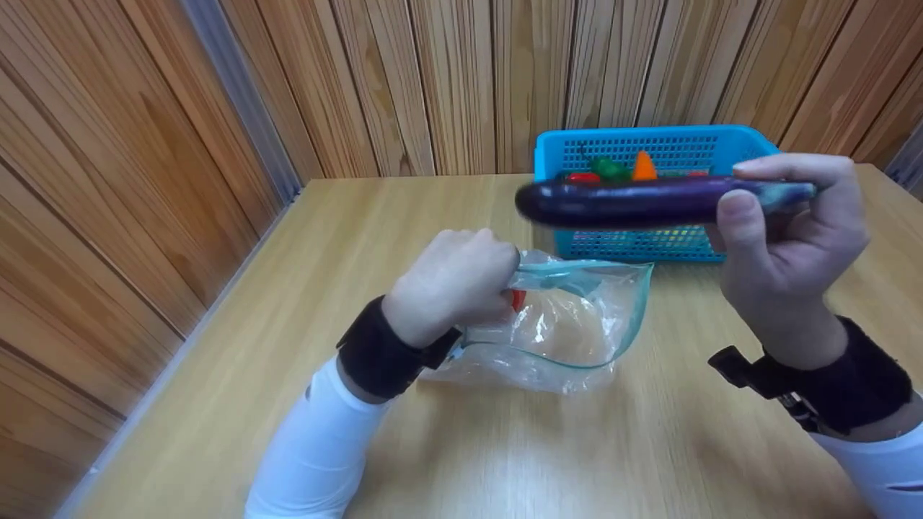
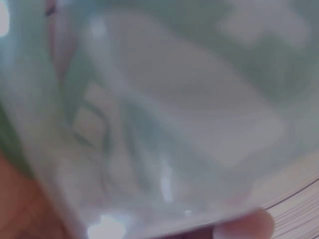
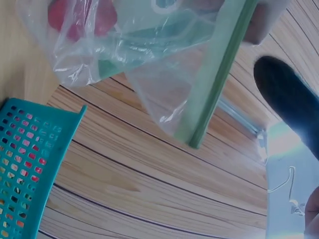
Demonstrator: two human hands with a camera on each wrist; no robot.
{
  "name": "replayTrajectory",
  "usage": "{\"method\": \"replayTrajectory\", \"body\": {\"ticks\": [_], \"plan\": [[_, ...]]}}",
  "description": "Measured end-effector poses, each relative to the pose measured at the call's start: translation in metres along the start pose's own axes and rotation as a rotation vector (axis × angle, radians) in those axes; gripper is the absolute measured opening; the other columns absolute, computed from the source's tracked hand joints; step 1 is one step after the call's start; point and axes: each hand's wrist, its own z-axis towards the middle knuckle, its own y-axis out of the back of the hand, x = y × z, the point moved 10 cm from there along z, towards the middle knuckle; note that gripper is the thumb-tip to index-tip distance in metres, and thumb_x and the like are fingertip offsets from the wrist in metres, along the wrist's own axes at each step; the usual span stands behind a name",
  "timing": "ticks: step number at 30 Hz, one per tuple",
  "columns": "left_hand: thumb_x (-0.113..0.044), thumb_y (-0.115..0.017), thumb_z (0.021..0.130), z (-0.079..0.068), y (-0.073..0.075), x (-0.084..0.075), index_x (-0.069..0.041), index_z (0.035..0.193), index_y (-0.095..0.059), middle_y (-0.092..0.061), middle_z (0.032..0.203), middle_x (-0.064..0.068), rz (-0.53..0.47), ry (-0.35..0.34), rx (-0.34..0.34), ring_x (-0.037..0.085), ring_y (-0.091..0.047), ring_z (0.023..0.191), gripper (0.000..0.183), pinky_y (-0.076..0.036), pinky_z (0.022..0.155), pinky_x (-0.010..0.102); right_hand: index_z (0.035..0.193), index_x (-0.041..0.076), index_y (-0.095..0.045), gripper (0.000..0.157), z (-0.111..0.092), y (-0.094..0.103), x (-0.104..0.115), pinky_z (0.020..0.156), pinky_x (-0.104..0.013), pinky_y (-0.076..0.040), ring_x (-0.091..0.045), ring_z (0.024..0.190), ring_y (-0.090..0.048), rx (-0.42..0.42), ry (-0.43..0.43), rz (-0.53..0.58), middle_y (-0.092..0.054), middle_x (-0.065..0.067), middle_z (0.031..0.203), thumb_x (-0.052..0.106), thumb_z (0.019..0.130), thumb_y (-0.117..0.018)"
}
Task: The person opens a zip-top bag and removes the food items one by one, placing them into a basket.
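My right hand (image 1: 800,252) pinches a long dark purple eggplant (image 1: 620,204) at its stem end, thumb in front and fingers behind. The eggplant lies level in the air, its round end pointing left. With the left hand (image 1: 458,281) I grip the left rim of a clear zip bag (image 1: 627,317), its green-edged mouth spread wide. A red thing (image 3: 82,17) shows through the plastic in the right wrist view, where the eggplant's dark end (image 3: 286,92) is near the bag's rim. Blurred plastic (image 2: 174,89) fills most of the left wrist view.
Behind the bag stands a blue mesh basket (image 1: 634,250) holding a green pepper-like piece (image 1: 611,170), an orange pointed piece (image 1: 644,166) and a red piece (image 1: 583,177). The eggplant overlaps the basket in the head view. Wood-panelled walls (image 1: 461,86) bound the table (image 1: 346,223).
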Motion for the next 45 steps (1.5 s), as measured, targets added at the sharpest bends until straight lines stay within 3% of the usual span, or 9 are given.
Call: {"method": "replayTrajectory", "body": {"ticks": [6,11,15,21,24,27,32,41,45], "plan": [[-0.019,-0.068,0.085,0.0,0.0,-0.004,-0.011,0.078,-0.066,-0.048,0.063,-0.001,-0.009,-0.032,0.0,0.017,-0.05,0.058,0.011,-0.041,0.053,0.027,0.088,-0.017,-0.059,0.041,-0.001,-0.003,-0.014,0.052,-0.004,-0.034,0.005,0.051,-0.047,0.142,0.011,-0.344,-0.059,0.002,0.061,0.017,0.079,-0.08],[-0.021,-0.071,0.087,0.0,-0.002,-0.004,-0.01,0.086,-0.071,-0.053,0.064,0.001,-0.032,-0.036,0.01,0.019,-0.055,0.06,0.011,-0.045,0.055,0.026,0.099,-0.007,-0.067,0.03,-0.01,0.009,-0.055,0.058,-0.005,-0.038,0.014,0.059,-0.049,0.352,-0.052,-0.673,-0.067,-0.011,0.07,0.016,0.083,-0.078],[-0.021,-0.07,0.089,-0.001,-0.003,-0.003,-0.01,0.093,-0.072,-0.055,0.065,0.003,-0.048,-0.03,0.025,0.019,-0.057,0.061,0.013,-0.047,0.057,0.026,0.102,-0.003,-0.068,0.028,-0.016,0.028,-0.086,0.059,-0.005,-0.038,0.018,0.062,-0.051,0.413,-0.132,-0.857,-0.072,-0.017,0.077,0.014,0.083,-0.078],[-0.021,-0.069,0.089,-0.002,-0.004,-0.003,-0.009,0.094,-0.072,-0.056,0.066,0.003,-0.043,-0.032,0.028,0.019,-0.057,0.061,0.013,-0.047,0.057,0.026,0.138,0.001,-0.054,0.046,-0.041,0.037,-0.13,0.049,-0.01,-0.036,-0.017,0.047,-0.056,0.658,-0.436,-1.06,-0.07,-0.027,0.113,0.011,0.094,-0.063],[-0.022,-0.069,0.089,-0.001,-0.003,-0.004,-0.01,0.091,-0.071,-0.055,0.066,0.002,-0.026,-0.034,0.021,0.019,-0.055,0.061,0.013,-0.046,0.056,0.026,0.153,0.007,-0.038,0.063,-0.057,0.03,-0.141,0.042,-0.02,-0.033,-0.021,0.038,-0.039,0.837,-0.524,-1.069,-0.065,-0.025,0.124,0.003,0.093,-0.056],[-0.023,-0.069,0.088,-0.001,-0.003,-0.005,-0.01,0.086,-0.07,-0.053,0.065,0.0,-0.003,-0.039,0.017,0.018,-0.053,0.06,0.013,-0.044,0.054,0.027,0.149,0.009,-0.045,0.063,-0.065,0.02,-0.14,0.046,-0.023,-0.038,-0.023,0.048,-0.054,0.927,-0.505,-1.019,-0.068,-0.021,0.123,-0.001,0.089,-0.058],[-0.023,-0.069,0.088,-0.001,-0.003,-0.005,-0.011,0.088,-0.071,-0.055,0.067,0.0,0.0,-0.043,0.019,0.018,-0.053,0.06,0.013,-0.043,0.054,0.027,0.134,0.008,-0.062,0.048,-0.073,0.01,-0.139,0.086,-0.046,-0.055,-0.036,0.107,-0.061,1.012,-0.476,-0.972,-0.066,-0.018,0.127,-0.001,0.087,-0.063],[-0.022,-0.069,0.088,-0.001,-0.003,-0.006,-0.01,0.087,-0.07,-0.054,0.067,0.0,-0.002,-0.044,0.024,0.018,-0.053,0.061,0.011,-0.043,0.054,0.027,0.16,0.017,-0.022,0.072,-0.103,0.031,-0.165,0.112,-0.074,-0.005,-0.05,0.148,-0.01,1.273,-0.8,-1.052,-0.019,-0.022,0.164,0.023,0.098,-0.058],[-0.022,-0.069,0.088,-0.001,-0.003,-0.006,-0.01,0.089,-0.071,-0.055,0.066,0.001,-0.012,-0.045,0.02,0.018,-0.053,0.061,0.011,-0.044,0.054,0.026,0.16,0.016,-0.021,0.072,-0.102,0.038,-0.168,0.109,-0.075,0.001,-0.05,0.148,-0.006,1.268,-0.823,-1.092,-0.014,-0.021,0.165,0.028,0.099,-0.057]]}}
